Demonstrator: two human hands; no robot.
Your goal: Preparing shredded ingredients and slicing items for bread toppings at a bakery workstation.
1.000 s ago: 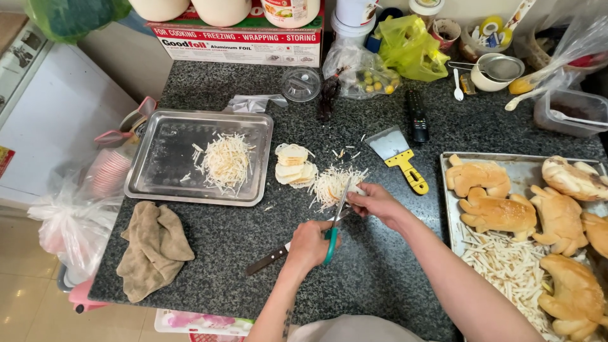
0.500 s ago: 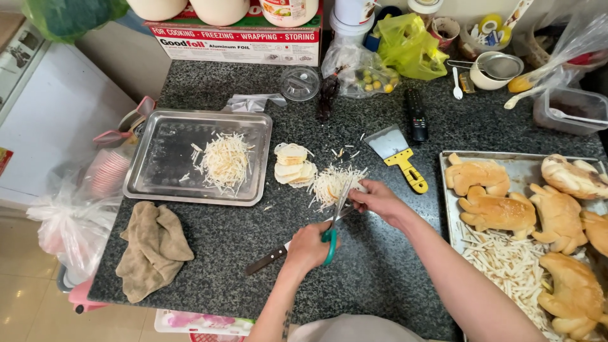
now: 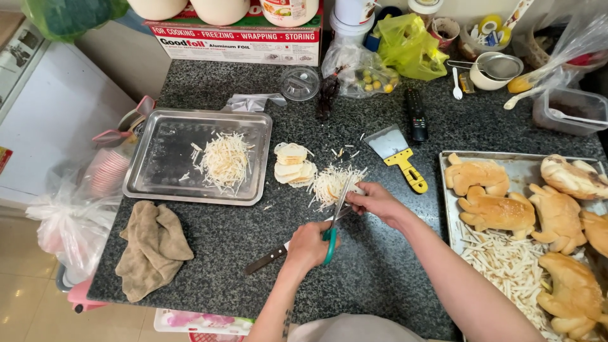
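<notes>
Far left, a brown rag (image 3: 152, 248) sits on the table (image 3: 373, 272), then a tray (image 3: 163, 142) of shreds. At center, the left hand (image 3: 308, 246) grips green-handled scissors (image 3: 334, 218). The right hand (image 3: 377, 201) pinches a slice over the shred pile (image 3: 330, 182). I'd keep snips thin, fingertips clear of the blades.

Green-handled scissors (image 3: 334, 218), blades over pale shreds (image 3: 330, 183)

knife (image 3: 269, 258) blade hidden under left hand (image 3: 309, 246), bread tray (image 3: 455, 209) cut off at right
</notes>
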